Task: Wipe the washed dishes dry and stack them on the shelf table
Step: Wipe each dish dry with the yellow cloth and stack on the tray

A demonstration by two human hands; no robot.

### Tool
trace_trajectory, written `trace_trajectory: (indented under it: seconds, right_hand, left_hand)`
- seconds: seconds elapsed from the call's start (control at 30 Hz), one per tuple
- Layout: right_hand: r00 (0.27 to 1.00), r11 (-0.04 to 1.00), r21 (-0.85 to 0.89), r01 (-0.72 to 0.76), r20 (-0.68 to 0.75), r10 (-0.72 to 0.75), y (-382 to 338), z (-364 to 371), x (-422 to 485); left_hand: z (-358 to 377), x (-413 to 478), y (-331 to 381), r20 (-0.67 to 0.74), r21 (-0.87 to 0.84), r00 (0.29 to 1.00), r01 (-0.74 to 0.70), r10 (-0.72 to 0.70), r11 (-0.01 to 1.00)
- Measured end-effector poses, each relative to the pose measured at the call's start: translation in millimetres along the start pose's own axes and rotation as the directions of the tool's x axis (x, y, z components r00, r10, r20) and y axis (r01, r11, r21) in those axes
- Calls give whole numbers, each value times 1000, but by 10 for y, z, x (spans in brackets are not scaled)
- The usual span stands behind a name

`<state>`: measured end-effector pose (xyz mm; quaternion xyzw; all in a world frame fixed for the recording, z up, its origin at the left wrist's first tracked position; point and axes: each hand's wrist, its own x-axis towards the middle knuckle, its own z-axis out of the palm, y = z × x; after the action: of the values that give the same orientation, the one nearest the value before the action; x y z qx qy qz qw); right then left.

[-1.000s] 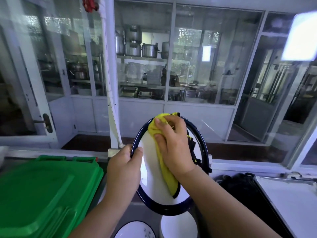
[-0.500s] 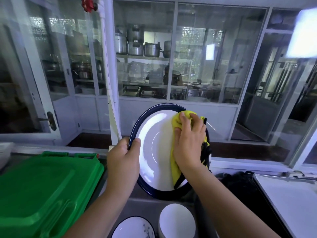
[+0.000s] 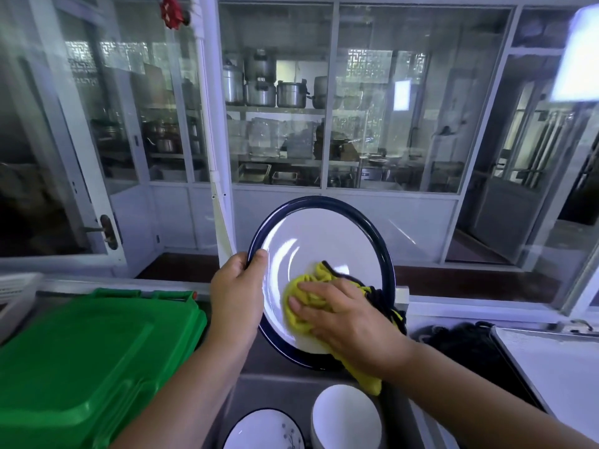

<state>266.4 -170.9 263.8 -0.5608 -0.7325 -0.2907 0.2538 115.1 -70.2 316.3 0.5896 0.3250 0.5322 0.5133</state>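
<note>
1. Plate (image 3: 324, 241): white with a dark blue rim, held up in the air and tilted, face toward the camera, above the desk (image 3: 269, 387).
2. Left hand (image 3: 238, 286): clamped on the plate's left rim, thumb over the front edge, fingers behind.
3. Right hand (image 3: 343, 315): not clenched, fingers laid out flat and pointing left, pressing the cloth (image 3: 304, 306) against the lower half of the plate's face.
4. Cloth: yellow with black trim, bunched under the fingers. One end hangs below the right wrist, past the plate's bottom rim.
5. Below the plate: a white bowl (image 3: 345, 416), with a small patterned dish (image 3: 264, 431) just left of it, cut off by the frame edge.
6. Left: green lid (image 3: 81, 367). Right: metal tray (image 3: 557, 367).
7. Behind: glass wall, with pots (image 3: 291, 94) on shelves beyond it.
</note>
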Motion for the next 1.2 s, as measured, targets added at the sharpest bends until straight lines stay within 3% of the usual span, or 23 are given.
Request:
trace_trajectory:
  seconds: [0.17,0.37,0.57,0.7,0.8,1.03,1.2]
  right_hand:
    - [975,983,16,-185,-125,186,-82,46,246]
    - [991,991,105,-86,-97,96,-346,89,213]
    - [998,1000,-1,26,62,-26,-26,-50,-245]
    - [989,986,-105,-132,49,138,352,-88,-522]
    - [970,966,-91,-242,-38,239,302,19,-524]
    - [958,967,65,-247,-136,254,-247,278,-249]
    - [969,976,-29,-215,-132,210,45,177,-477]
  left_hand:
    - [113,-8,17,-27,25,999,-46,47,999]
    - [163,-10,-13,-48,-51,999,12,-15,999]
    - [81,91,18,-38,-60,999,11,-13,998]
    - [66,149,83,-46,-26,998,-42,41,999]
    - [123,157,74,-84,-14,996,-38,37,999]
    - [232,117,-33,-110,-28,992,-66,63,997]
    - [152,63,-22,-63,58,986,-148,152,987]
